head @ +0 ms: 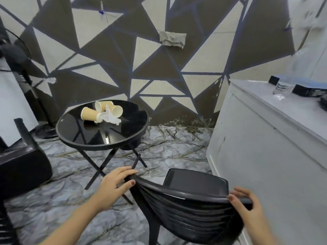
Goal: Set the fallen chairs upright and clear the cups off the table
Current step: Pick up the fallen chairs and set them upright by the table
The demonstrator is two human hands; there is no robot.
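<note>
A black plastic chair (191, 207) stands upright at the bottom centre, its slatted back toward me. My left hand (115, 186) grips the left end of its top rail and my right hand (247, 207) grips the right end. A second black chair (23, 163) lies tipped over at the left edge. Beyond, a round black glass table (123, 137) on crossed legs holds three tan paper cups (89, 114) lying on their sides around crumpled white tissue (111, 117).
A white cabinet (265, 147) stands close on the right, with a plastic water bottle (283, 85) and dark boxes on top. A standing fan (16, 55) is at the far left. The floor is marbled grey; a wall with a triangle pattern is behind the table.
</note>
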